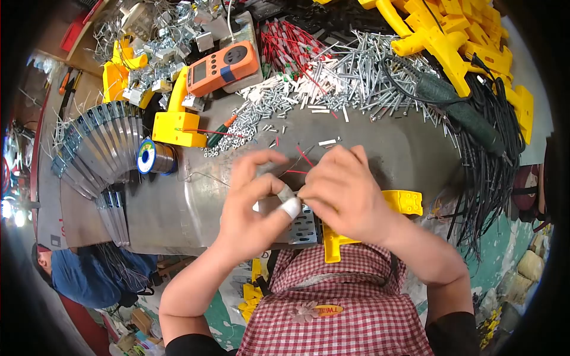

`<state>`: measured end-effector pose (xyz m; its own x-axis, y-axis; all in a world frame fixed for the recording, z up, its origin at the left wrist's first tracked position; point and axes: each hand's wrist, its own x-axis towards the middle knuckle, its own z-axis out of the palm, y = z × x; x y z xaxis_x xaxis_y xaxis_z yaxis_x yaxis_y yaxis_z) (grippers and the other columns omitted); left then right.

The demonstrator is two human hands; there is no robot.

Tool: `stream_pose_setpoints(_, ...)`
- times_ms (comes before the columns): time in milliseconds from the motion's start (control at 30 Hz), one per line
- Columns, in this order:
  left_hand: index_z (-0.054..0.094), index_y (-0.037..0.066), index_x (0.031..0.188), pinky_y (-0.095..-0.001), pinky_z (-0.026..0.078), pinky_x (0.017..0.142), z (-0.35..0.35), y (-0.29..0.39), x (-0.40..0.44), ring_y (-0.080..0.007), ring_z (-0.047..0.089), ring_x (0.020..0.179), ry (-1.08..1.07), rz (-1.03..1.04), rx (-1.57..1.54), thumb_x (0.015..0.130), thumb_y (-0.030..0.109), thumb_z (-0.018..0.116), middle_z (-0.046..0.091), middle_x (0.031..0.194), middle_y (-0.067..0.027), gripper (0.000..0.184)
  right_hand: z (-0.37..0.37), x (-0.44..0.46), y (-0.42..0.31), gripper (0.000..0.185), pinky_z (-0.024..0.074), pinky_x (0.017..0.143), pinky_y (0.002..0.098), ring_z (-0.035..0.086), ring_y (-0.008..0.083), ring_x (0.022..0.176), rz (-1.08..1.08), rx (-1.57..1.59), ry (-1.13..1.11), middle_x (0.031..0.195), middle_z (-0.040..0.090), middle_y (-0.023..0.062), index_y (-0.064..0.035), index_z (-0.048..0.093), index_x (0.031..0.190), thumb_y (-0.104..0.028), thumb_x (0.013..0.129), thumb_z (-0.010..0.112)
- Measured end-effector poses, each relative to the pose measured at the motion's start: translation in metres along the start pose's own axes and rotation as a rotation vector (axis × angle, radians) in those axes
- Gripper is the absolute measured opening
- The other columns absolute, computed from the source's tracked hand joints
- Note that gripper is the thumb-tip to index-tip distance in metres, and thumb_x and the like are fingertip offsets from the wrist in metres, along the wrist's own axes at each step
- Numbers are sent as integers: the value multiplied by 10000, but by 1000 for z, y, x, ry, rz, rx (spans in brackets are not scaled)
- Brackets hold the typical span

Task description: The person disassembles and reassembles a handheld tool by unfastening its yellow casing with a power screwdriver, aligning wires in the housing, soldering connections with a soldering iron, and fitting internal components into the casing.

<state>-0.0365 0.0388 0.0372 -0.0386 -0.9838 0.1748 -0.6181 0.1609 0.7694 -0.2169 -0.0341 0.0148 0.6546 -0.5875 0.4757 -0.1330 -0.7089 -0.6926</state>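
My left hand (252, 204) is closed in a pinch, with white tape around the thumb and on a finger. Its tips meet those of my right hand (347, 193), whose thumb and fingers are also pinched together. What they grip between them is too small and covered to make out. Red wires (305, 156) and thin grey leads stick out just beyond the fingertips. Below the hands lies a slotted metal plate (305, 226), partly hidden. A yellow plastic housing (333, 244) lies under my right hand and wrist, its far end (409, 202) showing to the right.
An orange meter (222, 68), a yellow handle piece (178, 127), a screwdriver (221, 132) and a solder spool (156, 157) stand at the left. Loose screws (380, 71) and white sleeves line the back. Black cables (484, 172) and yellow housings (451, 41) are piled right. A person (89, 276) is at lower left.
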Motion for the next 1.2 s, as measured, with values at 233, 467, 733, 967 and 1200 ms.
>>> stream_pose_setpoints(233, 603, 57, 754, -447, 360, 890, 0, -4, 2, -310, 500, 1031, 226, 376, 432, 656, 99, 689, 582, 1065, -97, 137, -4, -1, 7, 93, 311, 751, 345, 511, 183, 807, 146, 159, -56, 747, 540, -1, -93, 590, 776, -143, 758, 667)
stream_pose_setpoints(467, 575, 16, 761, -378, 389, 873, 4, -10, 5, -295, 509, 1027, -59, -357, -503, 638, 93, 682, 566, 1075, -94, 180, 1, 7, 5, 76, 312, 773, 361, 510, 186, 802, -124, -133, 11, 745, 541, 11, -92, 587, 763, -132, 764, 652)
stream_pose_setpoints(733, 575, 68, 869, -401, 406, 823, 1, -4, 22, -219, 577, 926, -11, 305, 397, 724, 94, 673, 604, 933, -52, 178, -5, 6, 6, 103, 309, 762, 371, 508, 209, 799, 168, 101, -73, 752, 535, 10, -92, 565, 760, -130, 750, 661)
stream_pose_setpoints(967, 542, 10, 1028, -347, 470, 660, 17, -45, 128, -269, 598, 716, 212, -70, 403, 771, 30, 628, 624, 798, -122, 272, 3, -1, 1, 115, 307, 751, 384, 499, 214, 812, 196, 61, -54, 784, 526, 14, -102, 552, 773, -126, 744, 661)
stream_pose_setpoints(1200, 607, 24, 971, -370, 482, 663, 22, -72, 141, -302, 612, 740, 170, 38, 506, 720, 18, 639, 597, 751, -128, 253, -4, -9, 0, 72, 320, 775, 365, 517, 186, 847, 191, 165, -40, 831, 562, -2, -120, 623, 848, -139, 789, 660)
